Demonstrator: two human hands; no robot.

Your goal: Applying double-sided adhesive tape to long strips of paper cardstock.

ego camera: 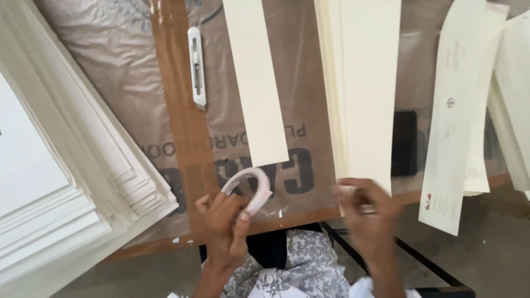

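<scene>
Now the left hand (226, 221) pinches a white tape roll (251, 190) between thumb and fingers. Right hand (367, 212), blurred, seems to grip the card stack (367, 88) just beyond its fingertips.

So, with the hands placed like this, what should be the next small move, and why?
Probably the right hand should lift the near end of the top sheet of the tall cream card stack. Its fingers already rest on that edge, while the left hand holds a curved white roll of tape ready beside it. The picture is blurred there, so this is only a judgement.
</scene>
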